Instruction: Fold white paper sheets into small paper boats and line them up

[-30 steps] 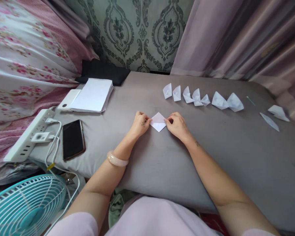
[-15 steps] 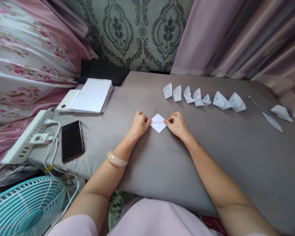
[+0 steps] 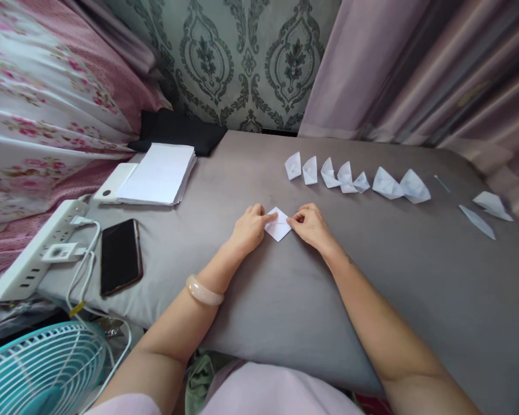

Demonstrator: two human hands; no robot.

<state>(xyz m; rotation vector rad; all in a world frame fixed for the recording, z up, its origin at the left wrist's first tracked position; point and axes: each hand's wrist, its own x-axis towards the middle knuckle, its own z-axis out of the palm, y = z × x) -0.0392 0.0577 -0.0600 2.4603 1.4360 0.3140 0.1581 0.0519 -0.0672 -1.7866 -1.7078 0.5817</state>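
Note:
A small white folded paper (image 3: 278, 229), diamond-shaped with a crease across its middle, lies on the grey cloth surface (image 3: 259, 294) in front of me. My left hand (image 3: 251, 226) is at its left corner, with the index finger stretched over the paper's upper left part and the other fingers curled. At the right corner, my right hand (image 3: 310, 225) pinches the paper between thumb and fingers. Behind the hands, to the right, several folded paper boats (image 3: 345, 177) stand in a row.
On the left lie a paper stack (image 3: 158, 173), a phone (image 3: 121, 257) and a white power strip (image 3: 38, 248) with cables. A turquoise fan (image 3: 47, 369) stands at the lower left. Folded paper pieces (image 3: 478, 222) and a thin stick (image 3: 442, 183) lie at the far right.
My left index finger has moved from the paper's left corner onto its upper face. The right hand keeps its pinch. The whole view has shifted slightly.

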